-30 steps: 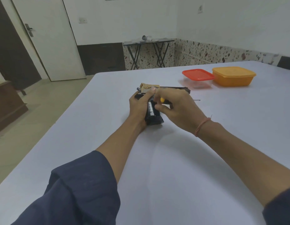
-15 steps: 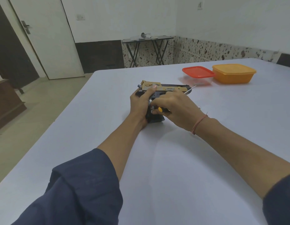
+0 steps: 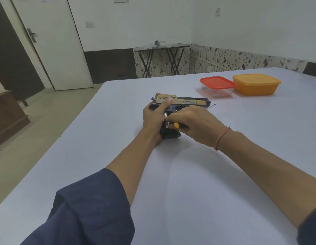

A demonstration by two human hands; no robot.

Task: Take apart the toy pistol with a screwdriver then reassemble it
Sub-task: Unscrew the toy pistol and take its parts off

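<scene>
The white table (image 3: 206, 174) carries the black-and-gold plastic toy pistol (image 3: 189, 102), between your fingers. Your left hand (image 3: 153, 119) wraps its grip, thumb on the gold slide. Your right hand (image 3: 194, 124) curls round the yellow-handled screwdriver (image 3: 176, 125), mostly hidden; fingertip contact unclear.

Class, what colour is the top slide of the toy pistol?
The slide is gold with dark lettering, clearest in the head view.
</scene>
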